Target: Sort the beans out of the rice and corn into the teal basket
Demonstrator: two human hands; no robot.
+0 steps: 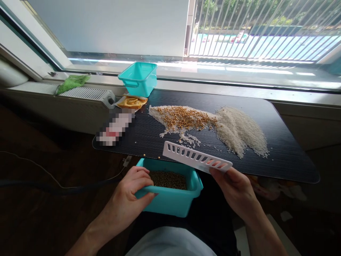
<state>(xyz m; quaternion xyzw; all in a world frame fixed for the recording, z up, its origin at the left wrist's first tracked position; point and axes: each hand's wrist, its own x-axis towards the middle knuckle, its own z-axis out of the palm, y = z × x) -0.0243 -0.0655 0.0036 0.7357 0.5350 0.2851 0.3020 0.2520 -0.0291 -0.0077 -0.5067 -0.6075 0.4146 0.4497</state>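
My left hand [137, 190] is closed on the near left rim of a turquoise plastic bin [170, 202]. Inside it lies a layer of small round brownish beans or peas [169, 179]. A white slotted plastic strip [193, 155] is tilted above the bin's far right side, its right end pinched in my right hand [236, 186]. Beyond the strip, round yellow-brown beans [182, 117] lie spread over white rice [157, 113] on a black tabletop [286, 153]. A larger pile of rice [241, 129] joins it on the right. Two stray beans rest at the table's near edge.
An empty turquoise bin [138, 80] stands at the table's back left, against the windowsill. In front of it is an orange-yellow item on a wrapper [131, 102], then a blurred-out item [116, 128]. A green cloth [73, 83] lies on the radiator [85, 94]; a white cable [39, 169] runs below.
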